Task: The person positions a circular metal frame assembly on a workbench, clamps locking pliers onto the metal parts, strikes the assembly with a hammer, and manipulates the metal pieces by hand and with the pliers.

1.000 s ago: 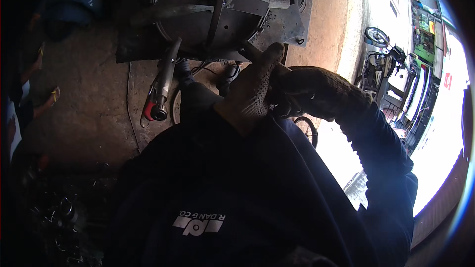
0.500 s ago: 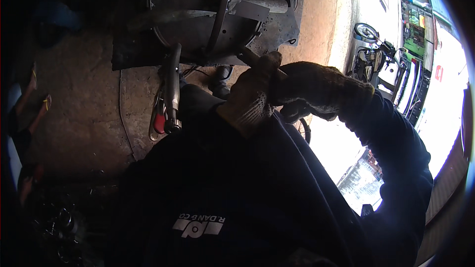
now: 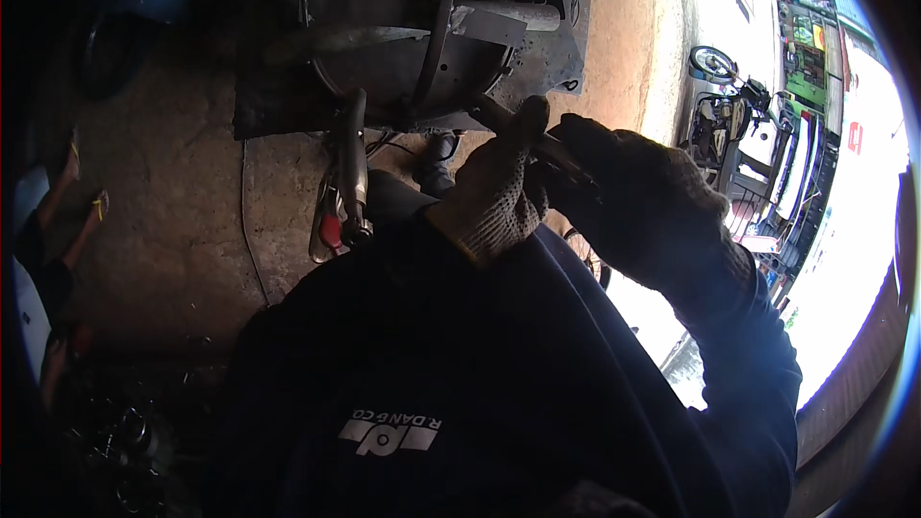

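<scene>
Both my hands wear knitted work gloves with a dotted grip pattern. My left hand (image 3: 491,200) is closed around a metal tube (image 3: 491,113), its thumb lying along the top. One end of the tube slants up toward the round metal workpiece (image 3: 470,62); its other end runs between my hands. My right hand (image 3: 648,201) sits just right of the left, dark in shadow, its fingers curled at the tube's nearer end; the fingertips are partly hidden. The workpiece rests on a flat dark metal plate (image 3: 278,105), with a curved bar (image 3: 441,29) across it.
A second bent metal tube (image 3: 353,153) stands left of my hands, beside a red-handled tool (image 3: 331,230). A cable (image 3: 246,221) crosses the floor. Another person's feet (image 3: 99,206) are at far left. Motorcycles (image 3: 720,115) stand outside at right.
My right hand has turned and shifted slightly right and down, opening a gap that shows more of the tube. My left hand stays nearly in place. The view has shifted slightly.
</scene>
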The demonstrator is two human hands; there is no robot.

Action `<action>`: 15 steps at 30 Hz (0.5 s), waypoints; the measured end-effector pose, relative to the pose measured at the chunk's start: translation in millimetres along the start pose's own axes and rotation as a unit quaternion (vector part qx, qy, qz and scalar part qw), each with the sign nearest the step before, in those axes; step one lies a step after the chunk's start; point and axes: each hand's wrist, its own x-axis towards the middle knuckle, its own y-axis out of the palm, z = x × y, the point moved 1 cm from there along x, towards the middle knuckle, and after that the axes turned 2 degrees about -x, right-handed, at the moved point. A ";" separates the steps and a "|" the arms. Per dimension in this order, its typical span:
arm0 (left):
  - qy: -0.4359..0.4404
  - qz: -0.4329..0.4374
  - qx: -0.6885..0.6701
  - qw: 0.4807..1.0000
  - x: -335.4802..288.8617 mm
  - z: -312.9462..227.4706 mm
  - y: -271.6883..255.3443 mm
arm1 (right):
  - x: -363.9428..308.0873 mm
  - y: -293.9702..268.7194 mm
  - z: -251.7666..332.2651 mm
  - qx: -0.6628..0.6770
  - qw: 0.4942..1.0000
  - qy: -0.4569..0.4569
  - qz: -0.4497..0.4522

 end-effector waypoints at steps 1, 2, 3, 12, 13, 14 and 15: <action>0.026 0.054 -0.011 0.998 4.5 3.5 -6.4 | -4.5 7.8 -4.0 0.031 0.999 0.041 0.002; 0.051 0.108 -0.022 0.993 3.1 3.7 -6.1 | -6.7 11.8 -4.8 0.062 0.995 0.081 0.005; 0.052 0.107 -0.020 0.993 1.8 5.9 -5.3 | -6.8 7.4 -1.7 0.065 0.994 0.088 0.021; 0.118 0.114 -0.020 0.986 7.9 18.9 -2.7 | -15.2 26.4 -20.0 0.058 0.997 0.059 0.003; 0.070 0.172 -0.058 0.981 15.0 23.3 -7.4 | -17.2 31.6 -23.8 0.062 0.997 0.040 -0.026; 0.023 0.227 -0.095 0.969 17.2 23.4 -6.3 | -13.3 35.6 -28.3 0.104 0.991 0.035 -0.081; 0.024 0.227 -0.094 0.969 16.7 25.2 -7.2 | -9.6 36.1 -30.9 0.145 0.980 0.031 -0.135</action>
